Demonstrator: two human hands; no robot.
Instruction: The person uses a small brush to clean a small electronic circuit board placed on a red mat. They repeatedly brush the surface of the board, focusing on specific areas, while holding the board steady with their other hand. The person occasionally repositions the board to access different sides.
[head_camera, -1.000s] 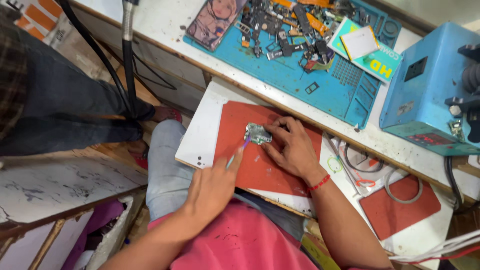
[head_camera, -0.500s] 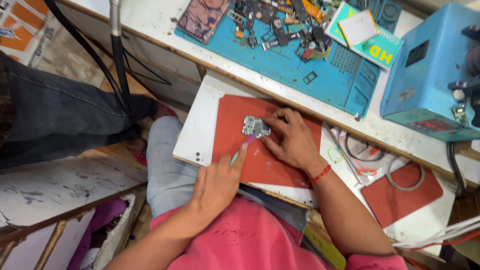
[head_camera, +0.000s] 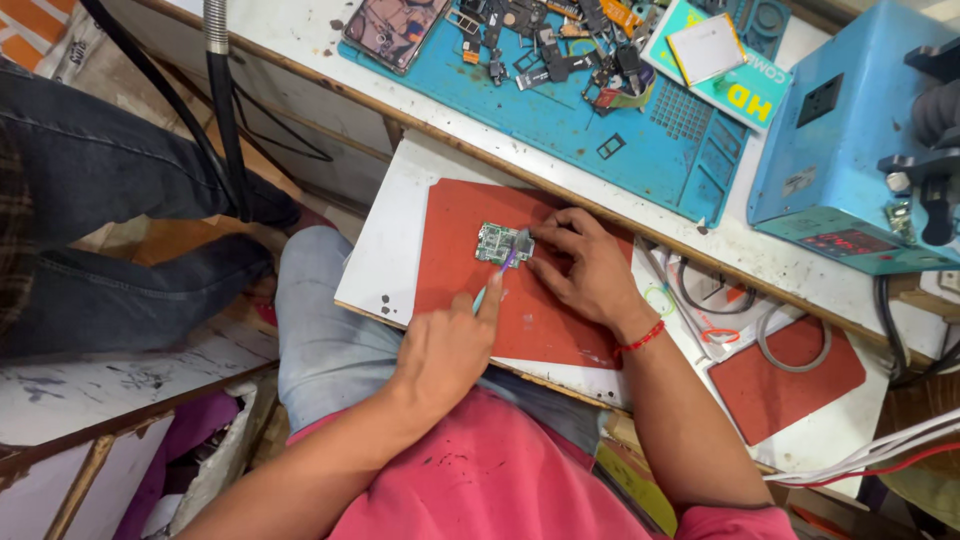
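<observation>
Circuit board (head_camera: 497, 242) nearer, under right grip (head_camera: 585, 270)

left hand (head_camera: 445, 350) with brush (head_camera: 497, 275), right hand (head_camera: 585, 270) steadying circuit board (head_camera: 497, 242)

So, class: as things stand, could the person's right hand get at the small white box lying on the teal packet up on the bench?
Probably yes: the right hand only rests by the circuit board, and nothing blocks the way to the white box.

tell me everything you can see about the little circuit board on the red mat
The circuit board is a small, roughly rectangular green board studded with silvery metal parts, lying flat near the upper edge of the red mat on a white pull-out shelf. The right hand steadies its right edge with its fingers. The left hand holds a thin purple-tipped tool whose tip meets the board's right end.
</observation>
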